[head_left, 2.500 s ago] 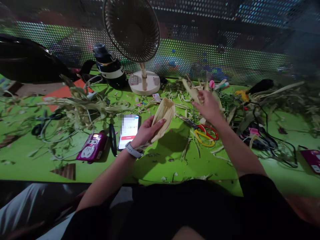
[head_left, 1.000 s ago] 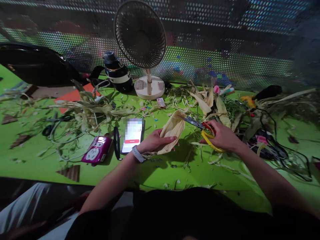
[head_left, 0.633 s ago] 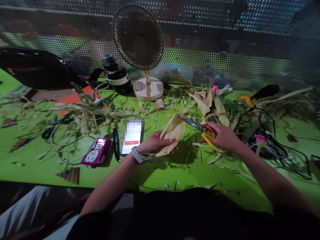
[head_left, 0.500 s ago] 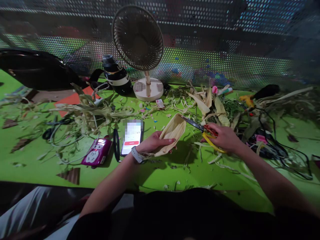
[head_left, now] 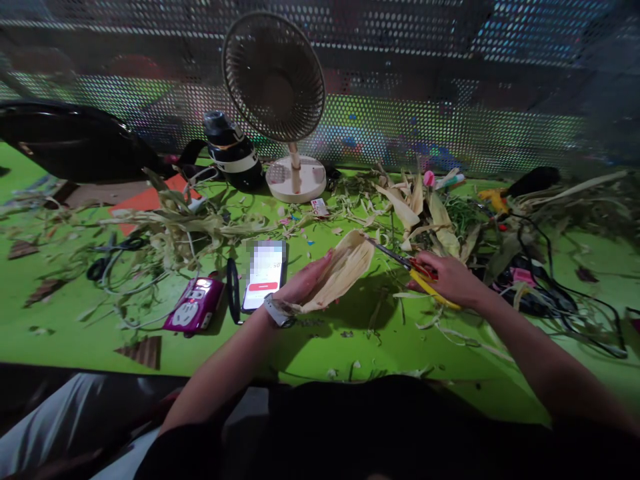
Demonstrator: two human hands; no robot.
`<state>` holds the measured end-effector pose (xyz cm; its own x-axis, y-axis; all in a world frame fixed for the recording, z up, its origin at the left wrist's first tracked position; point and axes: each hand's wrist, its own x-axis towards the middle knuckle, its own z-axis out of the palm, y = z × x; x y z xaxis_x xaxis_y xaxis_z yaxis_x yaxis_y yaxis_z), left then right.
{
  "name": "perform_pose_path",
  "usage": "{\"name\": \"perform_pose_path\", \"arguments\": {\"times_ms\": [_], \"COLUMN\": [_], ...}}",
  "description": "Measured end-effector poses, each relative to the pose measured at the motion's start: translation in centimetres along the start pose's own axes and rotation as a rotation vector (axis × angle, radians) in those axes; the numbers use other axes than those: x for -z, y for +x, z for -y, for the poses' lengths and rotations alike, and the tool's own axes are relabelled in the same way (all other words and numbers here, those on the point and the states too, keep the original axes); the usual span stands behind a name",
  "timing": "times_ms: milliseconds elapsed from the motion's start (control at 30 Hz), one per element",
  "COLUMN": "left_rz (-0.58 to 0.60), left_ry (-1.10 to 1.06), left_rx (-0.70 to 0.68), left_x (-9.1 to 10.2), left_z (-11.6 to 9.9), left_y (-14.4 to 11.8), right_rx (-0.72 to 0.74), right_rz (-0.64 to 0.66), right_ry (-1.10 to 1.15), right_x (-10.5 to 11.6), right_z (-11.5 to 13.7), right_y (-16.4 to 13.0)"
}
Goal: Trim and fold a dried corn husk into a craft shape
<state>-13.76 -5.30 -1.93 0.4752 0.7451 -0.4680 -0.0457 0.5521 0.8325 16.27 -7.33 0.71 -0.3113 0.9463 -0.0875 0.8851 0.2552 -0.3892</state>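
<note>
Over the green counter (head_left: 310,350), your dried husk (head_left: 346,275) lies in your left hand (head_left: 301,281), the nearer one, long axis running away and rightward from that wrist. Your right hand (head_left: 444,275), wrapped on the red-and-yellow scissors (head_left: 406,263), sits to its right, blades (head_left: 389,252) aimed left, tips at the husk's far end; contact unclear.

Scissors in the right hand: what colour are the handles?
The handles are red and yellow, seen in the head view.

Green table (head_left: 75,340), dry husks (head_left: 441,220), lit phone (head_left: 265,277), purple socket box (head_left: 195,305), standing fan (head_left: 275,87), dark bottle (head_left: 233,153)
</note>
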Motion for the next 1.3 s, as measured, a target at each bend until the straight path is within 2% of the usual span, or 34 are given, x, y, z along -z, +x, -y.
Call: {"name": "perform_pose_path", "arguments": {"times_ms": [100,167,300,500,700,1067,1300], "left_rz": [-0.156,-0.190,-0.143,-0.142,-0.095,-0.079,-0.054], "left_ry": [-0.017,-0.022,0.098,0.338,0.494,0.429,0.402], "left_rx": [-0.085,-0.146,-0.221,-0.228,-0.272,-0.185,-0.145], "left_x": [-0.4,-0.6,-0.9,-0.7,-0.3,-0.2,0.0], "left_z": [0.2,0.2,0.3,0.3,0.3,0.0,-0.1], "left_y": [0.2,0.2,0.1,-0.1,0.1,0.0,-0.1], "right_rx": [-0.004,-0.012,-0.022,-0.008,0.028,0.056,0.013], "right_rz": [0.046,0.070,0.159,0.244,0.262,0.243,0.245], "right_ry": [0.031,0.015,0.051,0.029,0.018,0.133,0.057], "right_x": [0.3,0.4,0.5,0.3,-0.1,-1.4,-1.3], "right_z": [0.4,0.6,1.1,1.6,1.4,1.1,1.4], "right_y": [-0.4,-0.6,-0.9,-1.1,-1.2,-1.1,-1.2]}}
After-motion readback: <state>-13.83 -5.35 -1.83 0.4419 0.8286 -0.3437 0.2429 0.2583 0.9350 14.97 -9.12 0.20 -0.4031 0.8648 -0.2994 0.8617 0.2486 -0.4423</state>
